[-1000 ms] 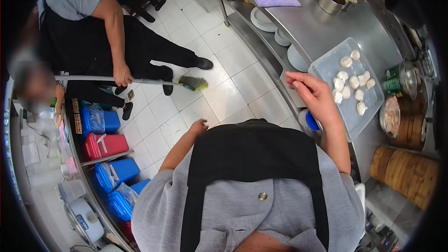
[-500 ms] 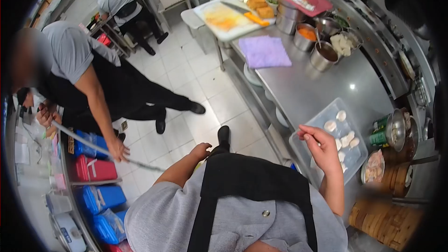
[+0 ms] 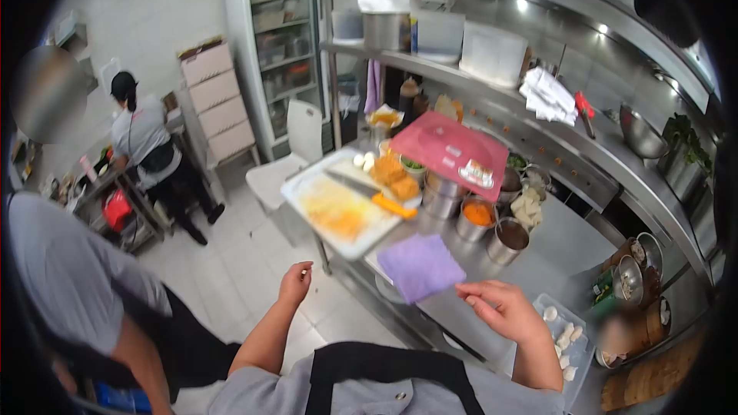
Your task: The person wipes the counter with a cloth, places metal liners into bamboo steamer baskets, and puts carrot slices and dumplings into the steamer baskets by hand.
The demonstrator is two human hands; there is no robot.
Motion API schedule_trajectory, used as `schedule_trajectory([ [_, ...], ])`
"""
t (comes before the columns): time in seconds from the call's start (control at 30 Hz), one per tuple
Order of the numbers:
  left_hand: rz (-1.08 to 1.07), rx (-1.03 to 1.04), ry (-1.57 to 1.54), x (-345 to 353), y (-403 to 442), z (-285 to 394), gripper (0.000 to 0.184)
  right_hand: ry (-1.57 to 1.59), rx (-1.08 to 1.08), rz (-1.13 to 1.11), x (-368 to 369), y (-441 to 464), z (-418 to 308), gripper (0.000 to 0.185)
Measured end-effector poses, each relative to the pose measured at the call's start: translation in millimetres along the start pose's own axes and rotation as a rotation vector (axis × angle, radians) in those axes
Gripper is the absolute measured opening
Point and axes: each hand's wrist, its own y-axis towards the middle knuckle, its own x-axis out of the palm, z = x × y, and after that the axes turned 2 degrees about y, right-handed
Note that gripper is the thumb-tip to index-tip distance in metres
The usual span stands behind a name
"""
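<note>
My right hand (image 3: 503,310) hovers by the near corner of a purple cloth (image 3: 421,267) on the steel counter (image 3: 550,261); its fingers are loosely extended and hold nothing. Over the floor, left of the counter, my left hand (image 3: 295,283) has its fingers curled together, with nothing visible in them. Beyond the cloth lies a white cutting board (image 3: 338,211) with orange stains and an orange-handled knife (image 3: 394,206). A translucent tray (image 3: 582,338) with several white dough pieces (image 3: 569,373) is right of my right forearm.
One person (image 3: 84,284) stands close on my left, another (image 3: 157,146) works at a far table. Metal pots (image 3: 507,240) and a red lid (image 3: 452,149) sit behind the cloth. A shelf (image 3: 430,60) runs above. A white chair (image 3: 296,150) stands beyond the board.
The view has swung up and toward the counter's far end. My right hand has moved from beside the tray to the cloth. My left hand has come forward. The nearby person now appears lower left.
</note>
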Motion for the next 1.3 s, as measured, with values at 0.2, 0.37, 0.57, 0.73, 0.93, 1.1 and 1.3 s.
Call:
schedule_trajectory([
  [0.2, 0.236, 0.307, -0.192, -69, 182, 61, 0.02, -0.197, -0.082, -0.086, -18, 65, -37, 0.033],
  [0.37, 0.293, 0.636, -0.307, -139, 275, 186, 0.021, -0.457, -0.207, -0.048, -57, 106, -83, 0.044],
  [0.57, 0.281, 0.939, -0.069, -194, 314, 317, 0.033, -0.54, -0.388, 0.15, -71, 174, -109, 0.067],
  [0.73, 0.298, 1.104, 0.212, -218, 362, 370, 0.047, -0.732, -0.379, 0.248, -74, 255, -132, 0.071],
  [0.93, 0.348, 1.304, 0.114, -227, 445, 373, 0.046, -0.798, -0.213, 0.43, -74, 356, -163, 0.069],
  [1.1, 0.455, 1.411, 0.038, -234, 514, 378, 0.045, -0.743, -0.159, 0.66, -96, 444, -173, 0.07],
  [1.3, 0.649, 1.34, -0.011, -236, 563, 388, 0.042, -0.959, -0.239, 0.599, -90, 506, -162, 0.052],
])
